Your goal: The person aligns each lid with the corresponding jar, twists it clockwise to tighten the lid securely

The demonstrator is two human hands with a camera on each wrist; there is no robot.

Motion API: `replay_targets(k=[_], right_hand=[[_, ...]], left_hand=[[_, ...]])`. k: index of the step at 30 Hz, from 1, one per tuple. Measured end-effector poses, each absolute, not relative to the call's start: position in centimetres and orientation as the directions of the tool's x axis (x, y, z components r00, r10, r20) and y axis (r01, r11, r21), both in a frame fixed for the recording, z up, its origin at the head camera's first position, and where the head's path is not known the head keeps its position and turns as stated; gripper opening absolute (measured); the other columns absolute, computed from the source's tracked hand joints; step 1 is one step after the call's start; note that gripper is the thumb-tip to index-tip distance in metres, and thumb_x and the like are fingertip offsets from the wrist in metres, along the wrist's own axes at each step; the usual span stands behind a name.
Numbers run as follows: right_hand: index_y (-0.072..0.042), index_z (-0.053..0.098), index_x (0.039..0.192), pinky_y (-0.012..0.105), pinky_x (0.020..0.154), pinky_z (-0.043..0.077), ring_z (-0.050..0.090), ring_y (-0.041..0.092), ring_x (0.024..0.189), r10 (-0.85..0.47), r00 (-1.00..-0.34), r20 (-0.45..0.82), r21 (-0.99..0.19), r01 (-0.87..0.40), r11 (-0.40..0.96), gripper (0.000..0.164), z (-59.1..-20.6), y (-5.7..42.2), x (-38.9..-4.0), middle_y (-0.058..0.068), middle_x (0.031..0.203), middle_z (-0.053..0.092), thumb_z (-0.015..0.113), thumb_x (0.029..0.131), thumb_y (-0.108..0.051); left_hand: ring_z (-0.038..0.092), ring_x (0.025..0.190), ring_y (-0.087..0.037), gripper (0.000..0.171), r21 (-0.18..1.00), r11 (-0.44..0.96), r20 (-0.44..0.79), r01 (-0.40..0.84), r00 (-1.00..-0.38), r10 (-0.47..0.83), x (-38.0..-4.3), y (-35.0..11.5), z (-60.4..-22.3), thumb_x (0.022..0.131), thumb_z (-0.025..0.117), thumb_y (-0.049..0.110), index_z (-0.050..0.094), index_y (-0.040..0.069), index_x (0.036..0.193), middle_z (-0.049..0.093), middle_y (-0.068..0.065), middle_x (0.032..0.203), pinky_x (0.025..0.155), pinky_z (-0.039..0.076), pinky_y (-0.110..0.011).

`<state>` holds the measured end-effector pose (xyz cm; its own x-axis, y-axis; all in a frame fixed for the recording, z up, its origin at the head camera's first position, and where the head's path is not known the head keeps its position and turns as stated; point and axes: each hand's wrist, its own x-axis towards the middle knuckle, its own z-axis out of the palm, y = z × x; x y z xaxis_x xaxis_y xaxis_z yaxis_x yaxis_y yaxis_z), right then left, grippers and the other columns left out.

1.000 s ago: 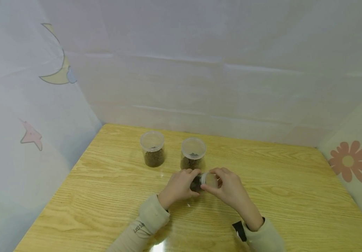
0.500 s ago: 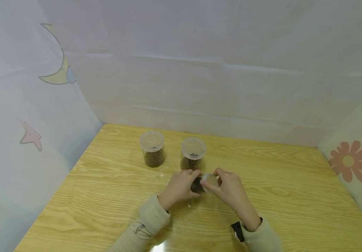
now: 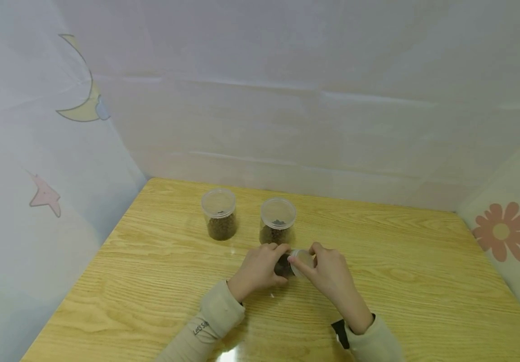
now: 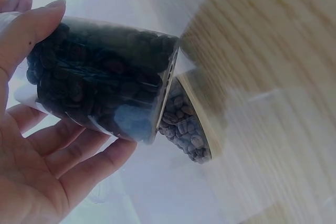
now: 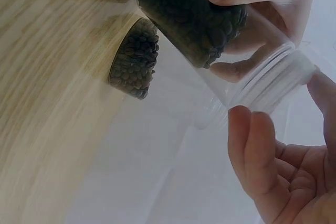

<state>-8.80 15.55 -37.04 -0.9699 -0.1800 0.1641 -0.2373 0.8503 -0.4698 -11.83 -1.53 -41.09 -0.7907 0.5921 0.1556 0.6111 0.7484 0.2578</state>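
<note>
A clear plastic jar (image 4: 100, 77) part-filled with dark beans, likely coffee beans, is held tilted over the table. My left hand (image 3: 256, 266) grips its body, thumb on one side and fingers along the other. On its round screw lid (image 5: 278, 81) sit the fingertips and thumb of my right hand (image 3: 331, 274), pinching the rim from both sides. In the right wrist view the lid is seated on the jar's mouth. Just beyond my hands stands a second bean jar (image 3: 277, 232), its lower part partly hidden by the left hand.
A third lidded jar (image 3: 221, 226) with dark contents stands to the left of the second one. All are on a wood-grain table (image 3: 151, 271). A pale printed cloth (image 3: 287, 125) hangs behind the table and on both sides.
My right thumb has moved up across the lid and the right wrist has shifted slightly left, with the lid edge turned a little. The left hand and the standing jars have stayed put.
</note>
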Motion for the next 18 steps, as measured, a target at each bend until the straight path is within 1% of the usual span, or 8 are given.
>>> replay_targets(k=[3,5,8,13,16,18], right_hand=[[0.003,0.062,0.091,0.024,0.043,0.042,0.048,0.01,0.044,-0.178,-0.971,0.159,-0.471,-0.233,0.851,0.048,-37.0,15.7,-8.7,0.002,0.058,0.055,0.063,0.082,-0.045],[0.005,0.063,0.096,0.025,0.046,0.046,0.054,0.014,0.05,-0.184,-0.967,0.175,-0.481,-0.247,0.841,0.049,-37.0,15.8,-8.6,0.006,0.066,0.061,0.062,0.084,-0.043],[0.006,0.062,0.103,0.029,0.053,0.05,0.06,0.02,0.062,-0.192,-0.954,0.231,-0.491,-0.284,0.824,0.049,-37.2,16.3,-8.6,0.012,0.078,0.065,0.062,0.085,-0.04],[0.001,0.062,0.107,0.03,0.056,0.051,0.06,0.023,0.073,-0.228,-0.92,0.32,-0.527,-0.373,0.764,0.043,-37.4,17.2,-8.8,0.01,0.089,0.061,0.07,0.08,-0.031],[-0.002,0.062,0.109,0.029,0.059,0.052,0.059,0.022,0.078,-0.28,-0.891,0.358,-0.556,-0.445,0.702,0.041,-37.4,17.6,-8.9,0.009,0.098,0.06,0.074,0.076,-0.023],[-0.003,0.061,0.11,0.029,0.061,0.052,0.059,0.023,0.082,-0.322,-0.863,0.389,-0.553,-0.499,0.667,0.042,-37.5,17.8,-8.9,0.008,0.102,0.06,0.076,0.074,-0.018]], left_hand=[[0.06,0.09,-0.017,0.068,0.267,0.751,0.144,0.604,-0.795,0.589,-11.9,-1.5,-41.1,0.066,0.08,0.04,0.053,0.012,0.123,0.062,-0.004,0.106,0.07,0.051,-0.027],[0.06,0.09,-0.017,0.068,0.271,0.754,0.137,0.598,-0.8,0.585,-11.9,-1.5,-41.1,0.066,0.08,0.04,0.053,0.012,0.123,0.062,-0.004,0.106,0.07,0.051,-0.028],[0.06,0.09,-0.017,0.068,0.278,0.756,0.134,0.593,-0.803,0.58,-12.0,-1.5,-41.1,0.066,0.08,0.039,0.053,0.013,0.123,0.062,-0.004,0.106,0.07,0.051,-0.028],[0.06,0.092,-0.017,0.069,0.283,0.755,0.128,0.591,-0.804,0.581,-12.0,-1.5,-41.1,0.066,0.08,0.04,0.052,0.013,0.124,0.062,-0.004,0.108,0.071,0.051,-0.029],[0.059,0.092,-0.017,0.07,0.285,0.758,0.119,0.587,-0.806,0.579,-12.1,-1.5,-41.2,0.066,0.08,0.04,0.051,0.013,0.125,0.061,-0.004,0.108,0.072,0.051,-0.029],[0.059,0.092,-0.018,0.07,0.289,0.758,0.116,0.585,-0.807,0.579,-12.1,-1.6,-41.2,0.067,0.079,0.04,0.051,0.013,0.125,0.061,-0.004,0.109,0.072,0.051,-0.03]])
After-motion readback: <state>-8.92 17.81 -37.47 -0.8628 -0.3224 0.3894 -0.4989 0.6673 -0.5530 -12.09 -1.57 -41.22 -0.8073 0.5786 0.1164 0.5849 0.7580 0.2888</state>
